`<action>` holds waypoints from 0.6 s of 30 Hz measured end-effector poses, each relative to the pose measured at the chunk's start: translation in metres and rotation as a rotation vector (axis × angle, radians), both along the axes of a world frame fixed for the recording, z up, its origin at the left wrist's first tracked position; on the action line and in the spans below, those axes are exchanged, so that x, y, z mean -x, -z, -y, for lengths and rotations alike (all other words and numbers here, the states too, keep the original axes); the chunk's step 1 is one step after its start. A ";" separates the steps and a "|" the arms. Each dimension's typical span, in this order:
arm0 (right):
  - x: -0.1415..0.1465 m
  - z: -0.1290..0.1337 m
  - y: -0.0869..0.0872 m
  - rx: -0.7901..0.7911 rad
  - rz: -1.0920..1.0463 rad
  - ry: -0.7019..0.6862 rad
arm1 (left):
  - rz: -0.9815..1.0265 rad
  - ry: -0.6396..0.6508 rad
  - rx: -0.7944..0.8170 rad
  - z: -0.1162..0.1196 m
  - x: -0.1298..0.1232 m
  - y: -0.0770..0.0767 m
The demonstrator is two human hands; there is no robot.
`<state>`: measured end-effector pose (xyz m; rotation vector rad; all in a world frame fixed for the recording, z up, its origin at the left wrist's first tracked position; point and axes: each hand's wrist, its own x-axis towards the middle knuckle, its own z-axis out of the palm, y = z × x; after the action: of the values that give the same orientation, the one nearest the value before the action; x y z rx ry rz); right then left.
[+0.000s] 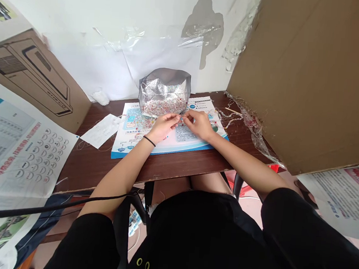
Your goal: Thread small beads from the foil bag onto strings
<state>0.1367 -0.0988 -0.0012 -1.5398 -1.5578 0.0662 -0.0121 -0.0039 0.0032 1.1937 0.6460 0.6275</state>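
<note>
My left hand (165, 126), with a black band on its wrist, pinches something tiny between thumb and fingertips. Facing it, my right hand (198, 123) is closed in a pinch too, the fingertips of both hands nearly meeting. What they hold is too small to make out. Just behind the hands stands an open silvery bag (164, 91) with many small, mostly pink and pale beads (161, 106) in its lower part. Both hands are above a printed blue-and-white sheet (128, 140), where more loose beads lie left of my left hand.
A dark brown table (164, 166) carries everything. A white slip of paper (101, 131) lies at the left, beaded strings (231, 119) at the right. Cardboard panels (297, 78) wall in the right side, a cardboard box (43, 72) the left. A black cable (66, 202) crosses my left arm.
</note>
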 end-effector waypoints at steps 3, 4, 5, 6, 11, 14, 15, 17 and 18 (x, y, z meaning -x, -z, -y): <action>0.000 0.000 0.000 0.001 0.003 0.002 | 0.005 0.012 -0.010 0.001 0.000 -0.001; 0.000 0.000 0.000 0.000 0.003 0.003 | 0.007 0.014 -0.012 0.001 0.000 -0.001; 0.000 0.000 0.000 -0.002 0.003 0.002 | 0.008 0.015 -0.014 0.002 0.000 -0.001; 0.000 0.000 0.000 -0.003 0.003 -0.001 | 0.006 0.015 -0.016 0.002 0.000 -0.001; 0.000 0.001 0.000 0.019 0.002 -0.013 | -0.021 0.017 -0.039 0.004 0.000 -0.003; 0.000 0.000 0.000 0.014 0.004 -0.017 | -0.024 0.027 -0.054 0.004 0.000 -0.003; 0.000 0.000 0.000 0.011 0.002 -0.020 | -0.025 0.027 -0.060 0.004 0.000 -0.002; 0.000 0.000 0.002 0.010 -0.011 -0.036 | -0.027 0.028 -0.071 0.004 0.000 -0.001; -0.001 0.000 0.002 0.014 -0.021 -0.048 | -0.027 0.028 -0.074 0.003 0.000 -0.001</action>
<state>0.1372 -0.0988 -0.0036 -1.5076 -1.5809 0.1205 -0.0121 -0.0074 0.0040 1.2804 0.6322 0.6168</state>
